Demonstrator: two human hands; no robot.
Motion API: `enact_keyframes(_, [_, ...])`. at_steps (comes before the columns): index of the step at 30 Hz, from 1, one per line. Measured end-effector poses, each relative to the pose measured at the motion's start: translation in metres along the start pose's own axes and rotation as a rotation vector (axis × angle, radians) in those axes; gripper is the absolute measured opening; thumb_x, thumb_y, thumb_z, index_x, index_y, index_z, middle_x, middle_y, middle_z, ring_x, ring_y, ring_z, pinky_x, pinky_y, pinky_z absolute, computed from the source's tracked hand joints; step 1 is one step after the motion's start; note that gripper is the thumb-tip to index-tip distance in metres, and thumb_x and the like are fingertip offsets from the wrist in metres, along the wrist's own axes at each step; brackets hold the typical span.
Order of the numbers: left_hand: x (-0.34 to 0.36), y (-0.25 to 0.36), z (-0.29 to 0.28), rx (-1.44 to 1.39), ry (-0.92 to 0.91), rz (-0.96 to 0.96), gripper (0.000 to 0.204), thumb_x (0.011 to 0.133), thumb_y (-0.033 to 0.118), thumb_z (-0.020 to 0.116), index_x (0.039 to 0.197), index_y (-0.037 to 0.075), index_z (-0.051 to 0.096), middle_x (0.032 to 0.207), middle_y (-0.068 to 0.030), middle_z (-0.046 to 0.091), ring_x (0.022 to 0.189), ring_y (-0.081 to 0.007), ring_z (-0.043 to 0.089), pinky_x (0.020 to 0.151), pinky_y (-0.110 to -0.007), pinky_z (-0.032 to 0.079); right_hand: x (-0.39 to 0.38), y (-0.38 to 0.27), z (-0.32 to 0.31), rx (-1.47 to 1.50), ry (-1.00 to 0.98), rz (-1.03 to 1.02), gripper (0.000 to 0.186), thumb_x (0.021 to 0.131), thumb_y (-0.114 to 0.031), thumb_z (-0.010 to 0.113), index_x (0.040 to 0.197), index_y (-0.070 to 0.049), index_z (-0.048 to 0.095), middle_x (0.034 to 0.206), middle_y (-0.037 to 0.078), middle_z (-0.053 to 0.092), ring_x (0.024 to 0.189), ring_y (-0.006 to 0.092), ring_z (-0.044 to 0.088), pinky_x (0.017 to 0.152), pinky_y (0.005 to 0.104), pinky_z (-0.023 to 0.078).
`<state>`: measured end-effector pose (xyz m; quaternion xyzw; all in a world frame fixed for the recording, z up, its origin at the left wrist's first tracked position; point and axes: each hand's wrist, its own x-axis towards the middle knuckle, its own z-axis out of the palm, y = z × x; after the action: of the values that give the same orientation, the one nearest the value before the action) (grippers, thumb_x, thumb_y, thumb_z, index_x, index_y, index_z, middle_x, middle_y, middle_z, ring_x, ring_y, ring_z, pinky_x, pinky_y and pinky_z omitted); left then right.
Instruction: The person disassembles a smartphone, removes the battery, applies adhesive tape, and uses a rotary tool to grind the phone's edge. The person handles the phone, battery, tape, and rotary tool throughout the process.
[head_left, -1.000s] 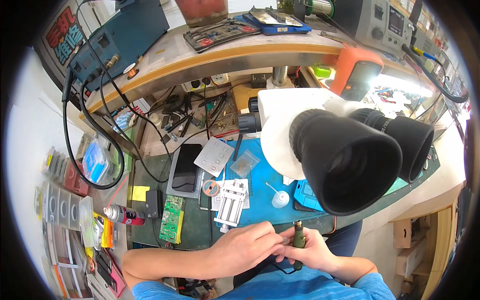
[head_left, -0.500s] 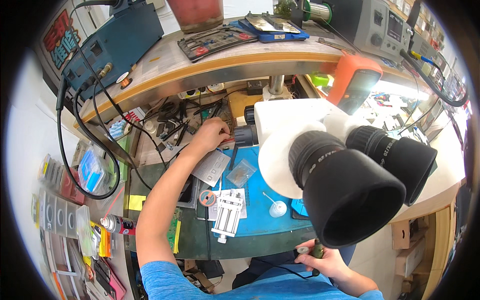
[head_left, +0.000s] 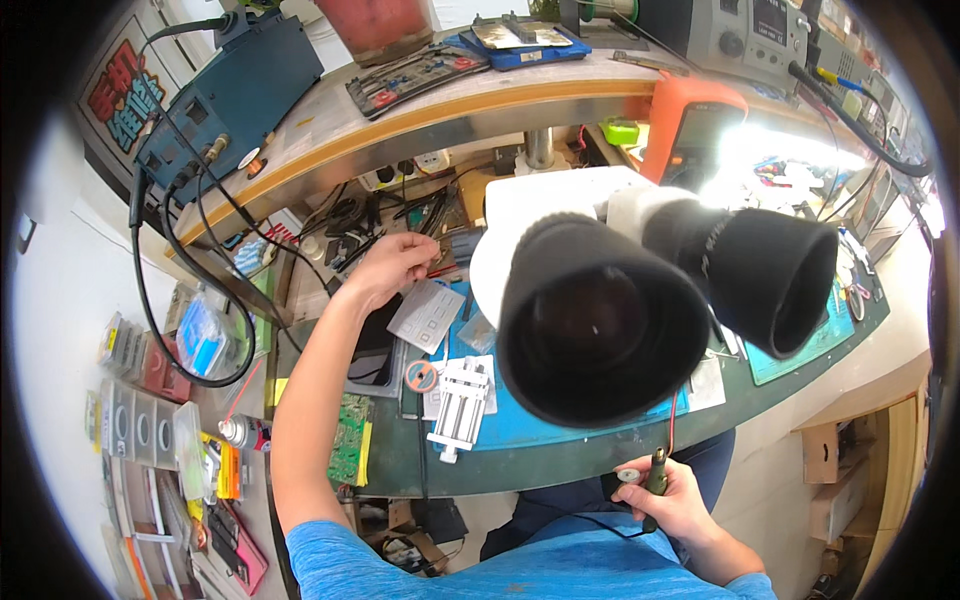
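Note:
My left hand [head_left: 395, 268] reaches over the bench, left of the microscope [head_left: 600, 320], with thumb and fingertips pinched together. What they hold, if anything, is too small to make out; a thin red item [head_left: 442, 271] lies beside the fingertips. Below this hand are a metal stencil plate [head_left: 427, 316] and a dark-screened phone [head_left: 372, 350]. In front of my body, below the bench edge, my right hand [head_left: 675, 500] is closed around a dark green pen-shaped tool [head_left: 656, 475] with a black cable. A small grey disc [head_left: 628, 477] shows at its thumb.
A white clamp fixture [head_left: 462, 400] and a small spool [head_left: 421, 376] rest near the blue mat [head_left: 520, 425]. Green circuit boards [head_left: 349, 440] lie by my left forearm. Black cables [head_left: 145, 300] loop at the left. An orange multimeter [head_left: 690, 130] stands behind the eyepieces.
The view has shifted, and the eyepieces now cover more of the mat. My left hand has drawn slightly back, still pinched. My right hand keeps the pen-shaped tool, now more upright.

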<state>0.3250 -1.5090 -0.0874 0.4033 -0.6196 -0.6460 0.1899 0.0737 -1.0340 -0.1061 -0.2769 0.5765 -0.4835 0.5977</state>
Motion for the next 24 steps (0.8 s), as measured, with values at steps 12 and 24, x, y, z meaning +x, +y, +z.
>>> enact_keyframes(12, [-0.203, -0.011, 0.120, -0.737, -0.047, -0.054, 0.020, 0.103, 0.009, 0.067, 0.121, -0.001, 0.064, 0.105, -0.0061, 0.063, 0.086, -0.0113, 0.056, 0.070, -0.022, 0.048, -0.003, -0.009, 0.015, 0.002, -0.140, -0.079, 0.031, 0.098, -0.009, 0.076, 0.126, 0.000, 0.068, 0.098, 0.008, 0.080, 0.080, 0.0082, 0.072, 0.065, 0.0226, 0.056])
enact_keyframes(24, [-0.240, -0.062, 0.284, -0.804, -0.297, -0.050, 0.018, 0.102, 0.019, 0.073, 0.116, 0.007, 0.072, 0.101, -0.0040, 0.067, 0.082, -0.0107, 0.056, 0.062, -0.022, 0.042, -0.010, -0.006, 0.025, 0.002, 0.231, -0.889, 0.029, 0.092, 0.006, 0.077, 0.120, 0.001, 0.075, 0.106, 0.012, 0.078, 0.095, 0.0156, 0.075, 0.083, 0.0281, 0.060])
